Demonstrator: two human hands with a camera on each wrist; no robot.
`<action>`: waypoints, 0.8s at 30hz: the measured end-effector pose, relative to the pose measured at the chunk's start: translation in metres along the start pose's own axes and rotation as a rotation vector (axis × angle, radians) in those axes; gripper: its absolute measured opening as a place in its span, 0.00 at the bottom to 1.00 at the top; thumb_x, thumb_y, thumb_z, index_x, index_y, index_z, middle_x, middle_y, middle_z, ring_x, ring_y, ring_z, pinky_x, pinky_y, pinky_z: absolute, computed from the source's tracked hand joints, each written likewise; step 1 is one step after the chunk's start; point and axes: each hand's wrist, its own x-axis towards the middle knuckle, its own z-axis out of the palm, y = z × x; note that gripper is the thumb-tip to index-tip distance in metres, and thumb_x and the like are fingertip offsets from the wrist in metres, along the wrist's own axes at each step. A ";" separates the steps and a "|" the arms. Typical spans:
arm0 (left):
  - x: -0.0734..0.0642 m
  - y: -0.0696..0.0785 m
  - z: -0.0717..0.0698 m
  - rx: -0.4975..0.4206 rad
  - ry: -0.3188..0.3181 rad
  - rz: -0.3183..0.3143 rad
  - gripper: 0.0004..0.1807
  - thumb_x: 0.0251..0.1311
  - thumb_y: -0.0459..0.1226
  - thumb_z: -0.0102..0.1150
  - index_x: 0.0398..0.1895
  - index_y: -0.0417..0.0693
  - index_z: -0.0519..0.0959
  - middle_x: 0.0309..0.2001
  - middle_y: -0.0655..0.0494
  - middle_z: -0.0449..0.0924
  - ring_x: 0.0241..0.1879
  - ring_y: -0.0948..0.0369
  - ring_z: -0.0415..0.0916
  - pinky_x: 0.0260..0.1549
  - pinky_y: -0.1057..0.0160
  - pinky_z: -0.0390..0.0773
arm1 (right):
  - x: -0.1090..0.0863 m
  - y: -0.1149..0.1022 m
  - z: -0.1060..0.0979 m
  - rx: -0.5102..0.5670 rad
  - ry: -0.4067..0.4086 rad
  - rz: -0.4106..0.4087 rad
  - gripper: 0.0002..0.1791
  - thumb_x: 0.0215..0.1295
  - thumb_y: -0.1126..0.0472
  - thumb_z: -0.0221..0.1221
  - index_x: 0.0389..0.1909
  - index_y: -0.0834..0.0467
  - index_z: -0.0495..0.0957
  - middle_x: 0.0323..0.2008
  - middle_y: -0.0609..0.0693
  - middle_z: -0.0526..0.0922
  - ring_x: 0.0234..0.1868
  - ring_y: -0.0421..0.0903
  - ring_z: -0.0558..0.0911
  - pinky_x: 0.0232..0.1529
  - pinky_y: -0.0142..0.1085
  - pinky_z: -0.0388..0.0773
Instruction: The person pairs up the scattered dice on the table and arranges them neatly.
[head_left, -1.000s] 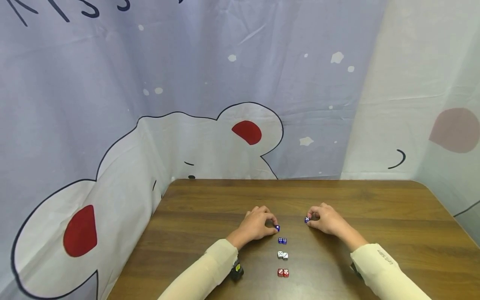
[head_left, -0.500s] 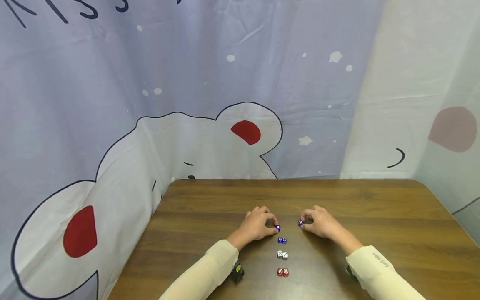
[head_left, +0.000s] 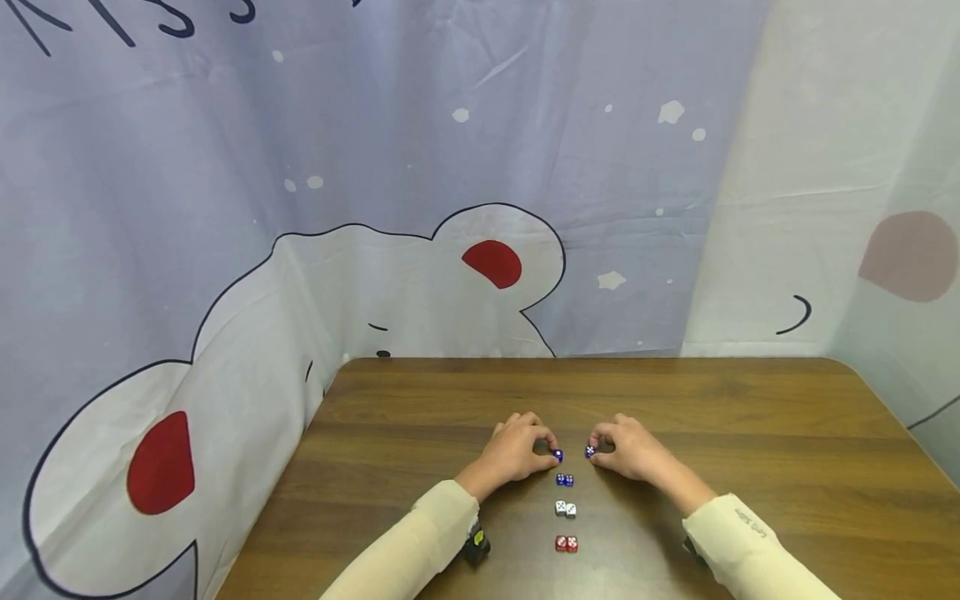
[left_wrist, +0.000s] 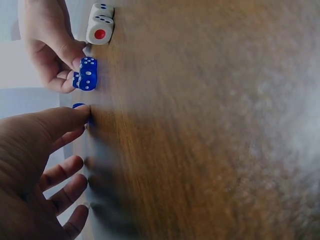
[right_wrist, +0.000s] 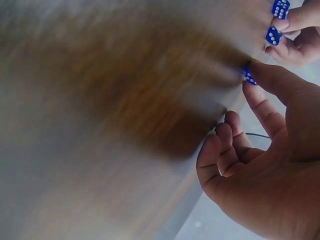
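Note:
Two hands face each other low over the table. My left hand [head_left: 513, 448] pinches a blue die [head_left: 558, 456] between thumb and index finger; in the left wrist view the thumb covers most of that die [left_wrist: 79, 105]. A short gap to its right, my right hand [head_left: 626, 448] pinches another blue die [head_left: 590, 452], whose white pips show in the right wrist view. Just nearer than the left hand's die, a pair of blue dice [head_left: 565, 480] sits side by side. Below them come a pair of white dice [head_left: 566, 509] and a pair of red dice [head_left: 566, 544], forming a column.
The wooden table [head_left: 420, 392] has rounded far corners. A printed curtain [head_left: 630, 167] hangs right behind its far edge. A black wrist device [head_left: 476, 542] shows under the left sleeve, beside the column of dice.
My right hand has slid left and slightly nearer with its blue die, narrowing the gap to the left hand's die. The left hand has stayed nearly still, and the paired dice have not moved.

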 end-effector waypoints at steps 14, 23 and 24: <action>-0.001 0.001 0.000 0.001 0.008 0.006 0.09 0.56 0.54 0.72 0.35 0.68 0.85 0.44 0.67 0.76 0.47 0.64 0.69 0.43 0.61 0.66 | 0.003 -0.011 0.007 -0.015 -0.005 -0.023 0.11 0.53 0.59 0.73 0.31 0.49 0.78 0.31 0.48 0.70 0.36 0.46 0.69 0.36 0.41 0.69; -0.001 0.002 0.000 -0.006 -0.004 -0.007 0.09 0.57 0.54 0.72 0.36 0.68 0.84 0.44 0.68 0.75 0.46 0.64 0.69 0.44 0.61 0.66 | 0.004 -0.016 0.009 -0.021 -0.020 -0.017 0.11 0.54 0.58 0.73 0.31 0.48 0.79 0.32 0.47 0.70 0.36 0.47 0.70 0.37 0.42 0.70; -0.001 0.002 0.000 -0.006 -0.004 -0.007 0.09 0.57 0.54 0.72 0.36 0.67 0.84 0.44 0.67 0.75 0.46 0.64 0.69 0.44 0.61 0.66 | 0.004 -0.017 0.010 -0.023 -0.021 -0.014 0.11 0.54 0.58 0.73 0.31 0.48 0.79 0.32 0.47 0.70 0.36 0.47 0.70 0.37 0.42 0.70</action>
